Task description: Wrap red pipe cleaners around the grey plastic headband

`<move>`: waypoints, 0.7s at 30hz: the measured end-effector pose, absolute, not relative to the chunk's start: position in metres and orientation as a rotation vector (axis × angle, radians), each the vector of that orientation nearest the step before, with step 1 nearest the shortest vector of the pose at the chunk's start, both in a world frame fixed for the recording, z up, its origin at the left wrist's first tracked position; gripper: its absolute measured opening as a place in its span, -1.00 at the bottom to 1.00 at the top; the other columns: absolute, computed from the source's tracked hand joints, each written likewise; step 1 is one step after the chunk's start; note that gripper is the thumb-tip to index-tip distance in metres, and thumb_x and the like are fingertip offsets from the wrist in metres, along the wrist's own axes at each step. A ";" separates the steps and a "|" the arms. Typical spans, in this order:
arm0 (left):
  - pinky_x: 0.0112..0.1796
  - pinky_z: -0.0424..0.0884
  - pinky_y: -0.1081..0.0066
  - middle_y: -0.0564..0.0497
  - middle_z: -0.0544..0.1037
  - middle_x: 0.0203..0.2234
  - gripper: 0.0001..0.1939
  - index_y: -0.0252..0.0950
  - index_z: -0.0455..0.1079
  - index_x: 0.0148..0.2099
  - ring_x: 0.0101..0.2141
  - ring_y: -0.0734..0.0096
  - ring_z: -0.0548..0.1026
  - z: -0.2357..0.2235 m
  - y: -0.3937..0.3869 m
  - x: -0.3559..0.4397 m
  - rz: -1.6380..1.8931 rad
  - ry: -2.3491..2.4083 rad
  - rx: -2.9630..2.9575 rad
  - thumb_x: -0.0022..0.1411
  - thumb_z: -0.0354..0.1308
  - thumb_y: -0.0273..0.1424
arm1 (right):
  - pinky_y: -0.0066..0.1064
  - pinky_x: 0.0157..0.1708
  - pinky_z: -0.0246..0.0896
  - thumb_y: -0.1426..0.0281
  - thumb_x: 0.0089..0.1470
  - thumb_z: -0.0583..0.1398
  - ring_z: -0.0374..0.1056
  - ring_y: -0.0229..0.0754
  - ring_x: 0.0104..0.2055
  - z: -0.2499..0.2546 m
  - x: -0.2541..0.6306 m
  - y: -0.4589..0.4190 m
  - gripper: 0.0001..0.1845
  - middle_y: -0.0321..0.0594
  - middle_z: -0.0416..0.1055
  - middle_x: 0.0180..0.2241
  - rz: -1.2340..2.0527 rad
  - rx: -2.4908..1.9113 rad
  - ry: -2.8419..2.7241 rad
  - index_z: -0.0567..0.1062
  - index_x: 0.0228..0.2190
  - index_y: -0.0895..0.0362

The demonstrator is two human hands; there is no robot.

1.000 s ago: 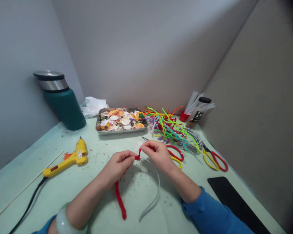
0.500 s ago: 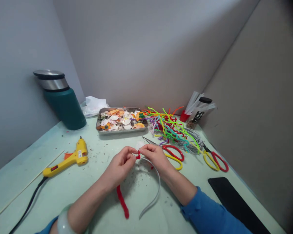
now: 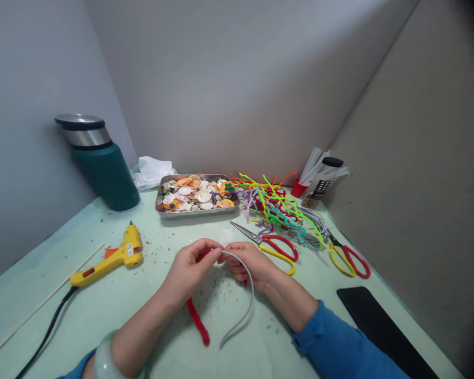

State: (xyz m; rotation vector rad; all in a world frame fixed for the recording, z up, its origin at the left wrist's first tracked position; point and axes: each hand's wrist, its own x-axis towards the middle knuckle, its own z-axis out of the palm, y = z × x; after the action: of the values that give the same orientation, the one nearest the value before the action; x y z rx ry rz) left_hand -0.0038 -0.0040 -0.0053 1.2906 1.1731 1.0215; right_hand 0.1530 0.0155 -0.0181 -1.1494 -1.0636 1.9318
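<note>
A thin grey headband point(image 3: 251, 297) curves down toward me, its upper end pinched between my two hands. My left hand point(image 3: 193, 271) is closed on that end and on a red pipe cleaner point(image 3: 197, 322), whose tail hangs below the palm. Fingertip to fingertip with it, my right hand point(image 3: 248, 260) is closed at the same spot, with a bit of red showing under its fingers. The wrapped part is mostly hidden by my fingers. Scissors with red and yellow handles point(image 3: 282, 247) lie just beyond my right hand.
A metal tray point(image 3: 199, 213) of painted shells stands at the back, beside a heap of coloured pipe cleaners point(image 3: 272, 202). On the left are a yellow glue gun point(image 3: 106, 263) and a green bottle point(image 3: 106, 176). More scissors point(image 3: 348, 258) and a black flat object point(image 3: 383, 331) lie right.
The fingertips of both hands have come together over the red wrap, which showed between them before. My right hand has dropped lower, and the headband has shifted slightly left.
</note>
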 end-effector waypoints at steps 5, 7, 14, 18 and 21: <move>-0.68 -0.06 0.53 0.16 0.27 -0.78 -0.77 -0.29 0.47 -0.40 -0.71 0.56 0.13 -0.007 -0.001 -0.006 1.053 1.235 1.238 0.02 0.22 -0.21 | -0.59 -0.75 -0.33 0.27 -0.18 0.30 -0.18 -0.50 -0.73 -0.021 0.153 0.019 -0.74 -0.54 -0.01 -0.73 2.025 -1.116 -1.062 0.41 -0.56 0.21; -0.68 -0.07 0.53 0.17 0.25 -0.78 -0.76 -0.29 0.46 -0.40 -0.72 0.57 0.09 -0.008 0.001 -0.008 1.082 1.285 1.220 0.01 0.23 -0.20 | -0.57 -0.72 -0.10 0.21 -0.10 0.25 0.00 -0.44 -0.71 -0.023 0.152 0.021 -0.71 -0.45 0.13 -0.69 1.856 -1.167 -1.115 0.44 -0.51 0.22; -0.66 -0.02 0.50 0.19 0.21 -0.81 -0.76 -0.28 0.45 -0.40 -0.71 0.53 0.13 -0.015 0.009 -0.015 1.185 1.392 1.166 -0.01 0.24 -0.20 | -0.36 -0.20 0.21 0.35 0.14 0.10 0.34 -0.18 -0.25 -0.009 0.153 0.009 -0.79 -0.17 0.44 -0.36 0.496 -1.121 -1.589 0.50 -0.42 0.16; -0.66 -0.04 0.50 0.20 0.18 -0.81 -0.75 -0.29 0.44 -0.41 -0.72 0.54 0.10 -0.015 0.008 -0.014 1.188 1.429 1.168 0.01 0.22 -0.19 | -0.40 -0.22 0.24 0.44 0.19 0.05 0.37 -0.21 -0.27 -0.004 0.143 -0.010 -0.79 -0.17 0.47 -0.33 0.463 -1.007 -1.904 0.49 -0.28 0.15; -0.67 -0.03 0.51 0.20 0.19 -0.80 -0.75 -0.29 0.42 -0.41 -0.72 0.56 0.08 -0.014 0.008 -0.013 1.188 1.427 1.165 0.02 0.21 -0.18 | -0.32 -0.06 0.22 0.48 0.15 0.05 0.33 -0.12 -0.05 -0.007 0.132 -0.020 -0.69 -0.03 0.41 -0.08 0.476 -1.101 -2.105 0.41 -0.07 0.21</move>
State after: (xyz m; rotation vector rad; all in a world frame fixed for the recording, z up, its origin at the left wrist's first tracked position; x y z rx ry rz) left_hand -0.0132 0.0078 -0.0144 1.1647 1.4271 1.1884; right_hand 0.1321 -0.0200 -0.0072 -1.1006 -2.1049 0.4762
